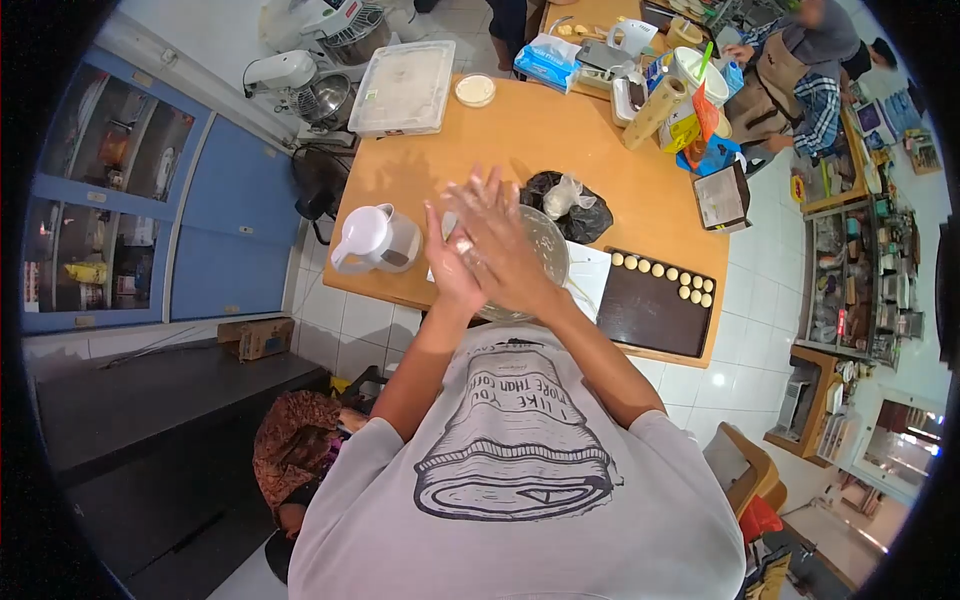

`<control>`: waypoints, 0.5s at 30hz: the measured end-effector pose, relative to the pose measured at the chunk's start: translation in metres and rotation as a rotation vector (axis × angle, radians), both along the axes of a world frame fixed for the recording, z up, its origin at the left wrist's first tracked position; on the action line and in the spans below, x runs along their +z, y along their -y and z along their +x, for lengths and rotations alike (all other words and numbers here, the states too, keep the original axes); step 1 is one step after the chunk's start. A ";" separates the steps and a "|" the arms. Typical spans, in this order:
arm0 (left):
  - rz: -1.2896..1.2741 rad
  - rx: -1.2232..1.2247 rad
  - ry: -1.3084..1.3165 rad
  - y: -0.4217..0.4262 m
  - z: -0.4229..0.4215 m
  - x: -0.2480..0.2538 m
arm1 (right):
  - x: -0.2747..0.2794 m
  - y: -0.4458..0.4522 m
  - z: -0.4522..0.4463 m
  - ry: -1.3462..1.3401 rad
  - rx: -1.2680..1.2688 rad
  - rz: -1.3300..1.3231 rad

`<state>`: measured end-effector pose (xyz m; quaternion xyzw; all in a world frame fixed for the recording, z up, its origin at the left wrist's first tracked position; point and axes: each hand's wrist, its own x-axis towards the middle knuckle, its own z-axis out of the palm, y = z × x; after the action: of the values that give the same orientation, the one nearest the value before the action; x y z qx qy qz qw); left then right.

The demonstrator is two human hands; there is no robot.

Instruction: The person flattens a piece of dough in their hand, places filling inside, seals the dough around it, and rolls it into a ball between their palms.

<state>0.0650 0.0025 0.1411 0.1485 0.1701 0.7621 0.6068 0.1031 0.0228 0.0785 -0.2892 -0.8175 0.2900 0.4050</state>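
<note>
My left hand [457,268] is held upright with its palm turned toward my right hand [512,255]. The right hand lies across it, its fingers stretched and smeared by motion. Between the palms shows a bit of pale dough [463,244], mostly hidden. Whitish residue coats the fingers. Just beneath the hands is a clear mixing bowl [548,250], partly covered by them. Right of it, a dark baking tray [650,312] carries several small round dough balls [657,270] along its far edge and right corner.
A white-lidded jug [385,240] stands left of my hands. Behind the bowl sits a black plastic bag [590,220] with a clear bag on it. A lidded plastic box [403,88] and small tub [475,91] are farther back. Another person [790,80] stands at the far right.
</note>
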 end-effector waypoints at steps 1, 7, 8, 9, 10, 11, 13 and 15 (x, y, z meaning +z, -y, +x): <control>0.011 0.017 0.001 0.000 0.000 -0.008 | 0.048 -0.015 0.032 0.005 0.214 0.021; 0.039 -0.027 0.346 0.010 0.007 0.016 | 0.077 -0.034 0.048 0.032 0.303 0.040; -0.090 -0.012 -0.075 0.008 0.000 0.015 | 0.076 -0.038 0.048 0.047 0.297 0.053; -0.039 0.006 -0.056 0.007 0.000 0.011 | 0.077 -0.033 0.048 0.011 0.302 0.051; 0.012 0.024 -0.037 0.006 0.002 0.002 | 0.079 -0.021 0.046 -0.026 0.307 0.049; 0.061 0.043 -0.018 0.005 0.003 -0.007 | 0.081 -0.020 0.046 -0.032 0.319 0.047; 0.104 -0.008 -0.117 0.007 0.013 -0.018 | 0.087 -0.025 0.046 -0.015 0.350 0.048; 0.075 -0.012 -0.129 0.007 0.012 -0.013 | 0.087 -0.034 0.047 0.032 0.341 0.065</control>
<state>0.0766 -0.0041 0.1279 0.2210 0.1794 0.7530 0.5933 0.1503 0.0564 0.1659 -0.1376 -0.8700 0.3232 0.3460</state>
